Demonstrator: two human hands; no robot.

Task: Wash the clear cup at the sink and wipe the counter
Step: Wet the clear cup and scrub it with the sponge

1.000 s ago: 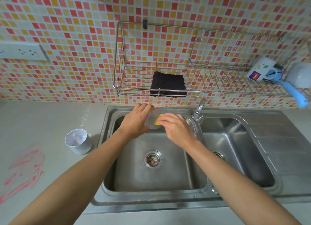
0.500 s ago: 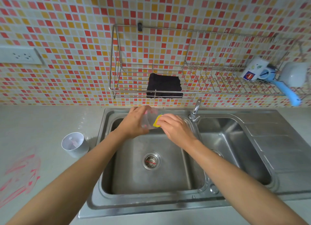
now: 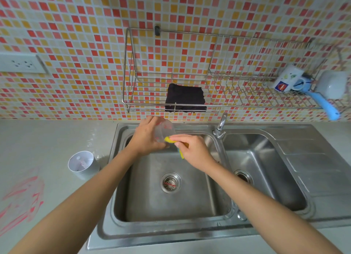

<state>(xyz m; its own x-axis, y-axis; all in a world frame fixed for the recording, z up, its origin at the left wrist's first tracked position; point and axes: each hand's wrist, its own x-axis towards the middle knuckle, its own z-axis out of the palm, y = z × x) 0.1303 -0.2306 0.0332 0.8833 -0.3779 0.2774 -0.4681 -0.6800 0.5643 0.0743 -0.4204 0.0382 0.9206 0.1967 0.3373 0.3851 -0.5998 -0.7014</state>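
The left hand [image 3: 147, 137] wrapped around a clear plastic cup [image 3: 164, 129], holding it tilted above the left basin of a stainless-steel double sink [image 3: 190, 233], while the right hand [image 3: 195, 151] pinched a yellow sponge [image 3: 169, 139] against the cup's lower edge, the fingers pressed together around the sponge. A chrome tap [image 3: 221, 125] stood just to the right of the right hand; no water could be seen running from it.

A slip looked the likeliest mishap: a soapy, thin-walled cup gripped in one hand could squirt free under the push of the sponge and drop toward the drain [image 3: 171, 182] below both hands. Too hard a squeeze might also buckle the soft plastic.

To the left of the left forearm, pink smears [image 3: 20, 198] marked the pale counter [image 3: 38, 139] beside a white round cup [image 3: 83, 163], suggesting the wiping was not yet done. A dark folded cloth [image 3: 185, 99] sat in a wire wall rack [image 3: 247, 105] above the hands.

The left palm hid much of the cup, so how clean it was could not be judged. Most of the sponge was buried in the right hand. What lay inside the white cup was too blurred to name.
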